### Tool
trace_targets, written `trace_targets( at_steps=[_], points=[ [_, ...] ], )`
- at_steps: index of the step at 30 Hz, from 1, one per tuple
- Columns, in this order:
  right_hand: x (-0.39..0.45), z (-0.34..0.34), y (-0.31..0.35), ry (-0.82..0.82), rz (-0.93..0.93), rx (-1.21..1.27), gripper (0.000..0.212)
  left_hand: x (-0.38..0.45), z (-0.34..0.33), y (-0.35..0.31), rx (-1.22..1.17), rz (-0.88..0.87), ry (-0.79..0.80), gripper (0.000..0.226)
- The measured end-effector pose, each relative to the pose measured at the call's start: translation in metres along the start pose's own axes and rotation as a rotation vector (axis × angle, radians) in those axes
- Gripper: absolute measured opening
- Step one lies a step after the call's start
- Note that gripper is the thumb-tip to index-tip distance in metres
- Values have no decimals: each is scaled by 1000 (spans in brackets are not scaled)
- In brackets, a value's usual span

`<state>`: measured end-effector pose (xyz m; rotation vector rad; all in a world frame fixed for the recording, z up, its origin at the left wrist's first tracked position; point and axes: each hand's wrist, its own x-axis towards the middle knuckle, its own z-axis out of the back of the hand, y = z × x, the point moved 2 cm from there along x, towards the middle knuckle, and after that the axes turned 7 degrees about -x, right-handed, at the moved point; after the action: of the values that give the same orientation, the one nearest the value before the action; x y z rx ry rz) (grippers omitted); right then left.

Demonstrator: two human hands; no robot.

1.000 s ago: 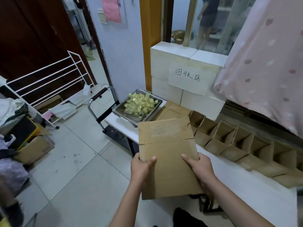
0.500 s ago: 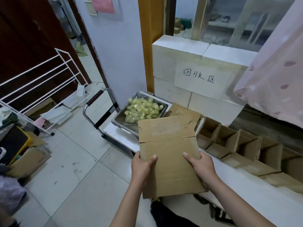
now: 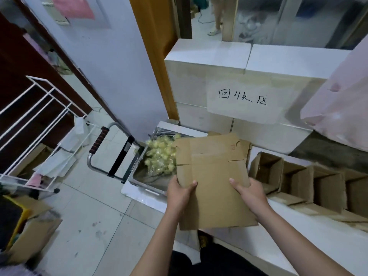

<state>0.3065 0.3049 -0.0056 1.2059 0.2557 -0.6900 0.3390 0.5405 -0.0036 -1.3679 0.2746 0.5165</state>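
Carton [image 3: 213, 182], folded flat, is in the air in front of me, over the near left end of the table [image 3: 298, 242]. Its far flaps reach over the right side of the tray [image 3: 142, 184]. My left hand [image 3: 180, 193] grasps its left edge and my right hand [image 3: 249, 191] grasps its right edge. Each thumb lies on the top face, and the other fingers are hidden under the cardboard.

I think the next step is to open it into a box like those in the row [image 3: 294, 182] on the right. Several things can go wrong here.

- **Flaps in the tray.** Both grips are on the near half only, so the far half is free. If I tilt it or push it forward, the flaps can dip into the tray and brush the yellow pieces [image 3: 159, 156].
- **Buckling or tearing.** If I press the two edges together unevenly, the cardboard may buckle across its face and not open at the creases. The slit flaps at the far end may tear.
- **Hitting the row.** The nearest box of the row stands just beside my right hand. A wide swing to the right can hit it and disturb the row.
- **Dropping it.** My thumbs cover only a narrow margin, and the near left corner seems to hang past the table edge. A loose grip can let the carton slide down to the floor.
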Motion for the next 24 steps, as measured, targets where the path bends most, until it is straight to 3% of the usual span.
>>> trace_targets(
  at_steps=[4, 13, 16, 21, 24],
  points=[
    [17, 8, 6, -74, -41, 14, 45, 31, -23, -18, 13, 31, 88, 48],
    [39, 22, 14, -264, -132, 7, 36, 88, -71, -28, 116, 24, 294, 44],
    [47, 23, 18, -326, -188, -50, 35, 104, -81, -28, 270, 4, 362, 49],
    [63, 19, 28, -434, -258, -176, 29, 118, -104, -25, 521, 6, 489, 85],
    [75, 16, 36, -458, -292, -256, 26, 124, -121, -16, 575, 10, 553, 80]
  ],
)
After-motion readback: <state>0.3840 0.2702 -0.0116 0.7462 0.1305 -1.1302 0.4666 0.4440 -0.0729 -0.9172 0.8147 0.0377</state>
